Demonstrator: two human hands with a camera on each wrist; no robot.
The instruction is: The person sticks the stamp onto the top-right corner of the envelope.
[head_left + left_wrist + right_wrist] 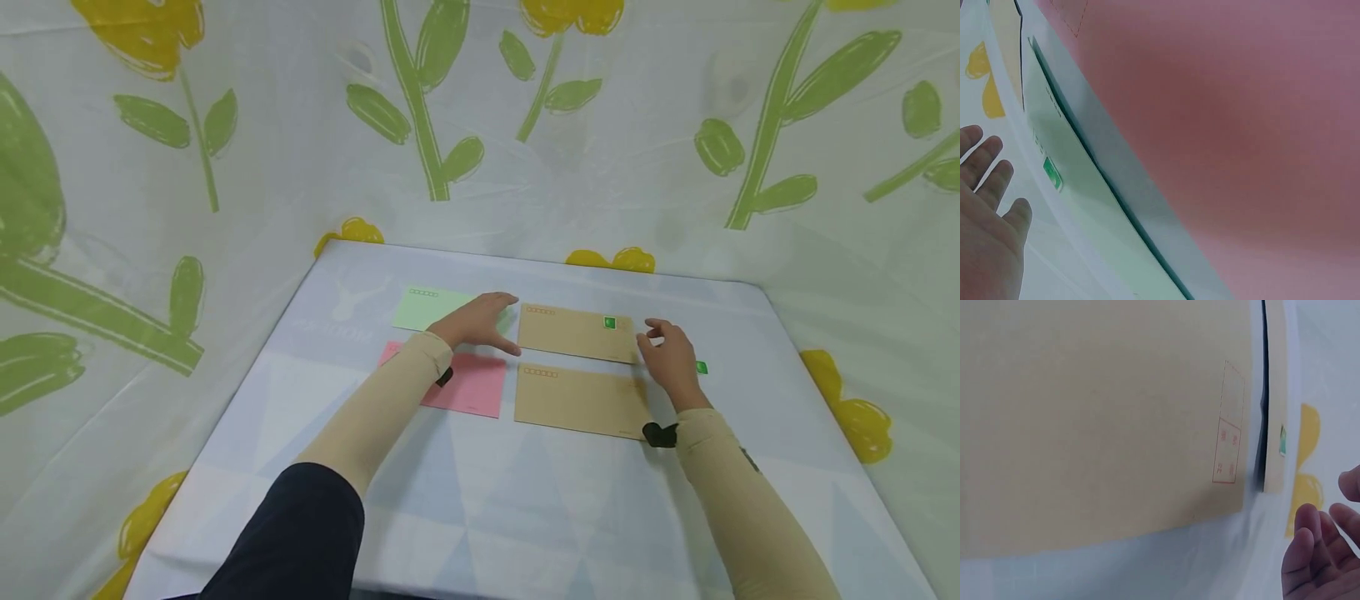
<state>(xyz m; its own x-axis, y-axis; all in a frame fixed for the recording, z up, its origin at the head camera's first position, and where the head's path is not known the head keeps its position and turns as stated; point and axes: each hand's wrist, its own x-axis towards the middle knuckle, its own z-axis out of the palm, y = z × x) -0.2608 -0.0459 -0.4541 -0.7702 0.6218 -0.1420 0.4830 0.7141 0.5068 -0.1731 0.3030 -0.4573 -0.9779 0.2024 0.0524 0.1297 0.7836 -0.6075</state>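
"Right hand (671,358) first: is it gripping anything?"

"No, my fingers there are loosely bent, with gaps between them, and I see nothing pinched."

"And your left hand (477,323)?"

"Spread, the thumb well away from the fingers, reaching across the right end of the green envelope (423,308). Whether it touches the paper, I cannot tell."

"What lies between the two?"

"The upper brown envelope (558,333), flat on the surface (525,500). Its long axis runs crosswise, from one hand toward the other, the right end slightly nearer to me. As I judge it, everything turns on that: a short end just beside each set of fingertips."

"Which hand is nearer to its stamp (610,322)?"

"My right. That stamp sits toward the far right corner, just left of those fingertips. A green piece (702,367), perhaps another stamp, shows at the outer side of the same hand, which may hide some of it."

"Farther out?"

"On my side of the upper one lies the lower brown envelope (581,400), its long axis much the same, with no stamp that I can see. Left of it is the pink envelope (476,383), partly hidden by my left forearm. Past the far edge hangs a flowered cloth (615,183)."
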